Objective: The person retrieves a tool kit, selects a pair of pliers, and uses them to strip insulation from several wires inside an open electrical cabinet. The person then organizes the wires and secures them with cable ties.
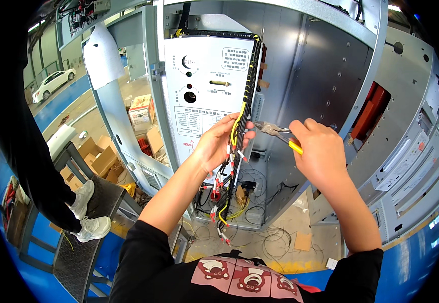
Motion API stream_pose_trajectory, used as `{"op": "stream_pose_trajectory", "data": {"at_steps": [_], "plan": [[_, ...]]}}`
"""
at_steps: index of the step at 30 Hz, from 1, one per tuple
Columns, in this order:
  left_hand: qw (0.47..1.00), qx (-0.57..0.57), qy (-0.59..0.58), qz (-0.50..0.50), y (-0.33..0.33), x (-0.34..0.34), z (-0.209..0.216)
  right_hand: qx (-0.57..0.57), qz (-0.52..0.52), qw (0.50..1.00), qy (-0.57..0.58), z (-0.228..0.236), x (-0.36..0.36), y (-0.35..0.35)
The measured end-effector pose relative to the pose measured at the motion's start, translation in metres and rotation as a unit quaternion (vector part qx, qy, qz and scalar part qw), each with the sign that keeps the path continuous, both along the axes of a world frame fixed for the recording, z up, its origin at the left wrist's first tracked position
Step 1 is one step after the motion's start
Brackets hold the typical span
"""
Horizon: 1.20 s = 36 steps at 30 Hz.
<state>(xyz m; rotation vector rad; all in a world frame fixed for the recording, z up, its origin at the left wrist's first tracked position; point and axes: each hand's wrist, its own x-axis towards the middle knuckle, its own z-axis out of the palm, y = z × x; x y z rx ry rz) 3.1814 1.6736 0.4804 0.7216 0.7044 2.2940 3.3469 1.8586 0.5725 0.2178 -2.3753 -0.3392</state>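
Three cartoon bears sit on pink squares on the front of the person's black shirt [189,293]. Two bare hands reach out past it. The left hand [222,141] is curled around one long bunch of wires [250,83]. The right hand [320,149] is closed on one pair of pliers [272,129] with a yellow handle. The pliers' tips are right by the left fingers; whether they pinch a wire is too small to tell. The bunch runs down the edge of a white panel [206,48], and its loose ends hang below the left hand with red and white tips. The panel has two boxes of small print and two big round holes. It stands in a gray metal cabinet [300,76]. Off to the left are two white shoes [93,228] on a dark step [80,260], cardboard boxes [100,161], and one white car [53,85]. The floor [275,265] is tan, with blue parts.
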Motion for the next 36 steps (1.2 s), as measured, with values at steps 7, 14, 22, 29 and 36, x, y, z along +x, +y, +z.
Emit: {"op": "stream_pose_trajectory", "data": {"at_steps": [7,14,22,29,36], "plan": [[0.999,-0.042,0.020,0.024,0.008,-0.009,-0.012,-0.055,0.009,0.998,-0.001,-0.021,0.000,0.014],[0.996,-0.074,0.025,0.039,-0.003,0.011,-0.016,0.001,0.012,1.000,0.002,-0.029,-0.012,0.007],[0.996,-0.072,0.052,0.030,-0.011,0.024,-0.014,0.045,0.007,0.999,-0.008,-0.016,-0.015,-0.005],[0.996,-0.072,0.012,0.047,-0.007,0.037,-0.006,0.138,-0.038,0.990,0.013,-0.007,-0.007,-0.012],[0.994,-0.075,0.033,0.076,-0.003,0.045,-0.004,0.178,-0.075,0.981,0.020,0.000,0.000,-0.024]]}}
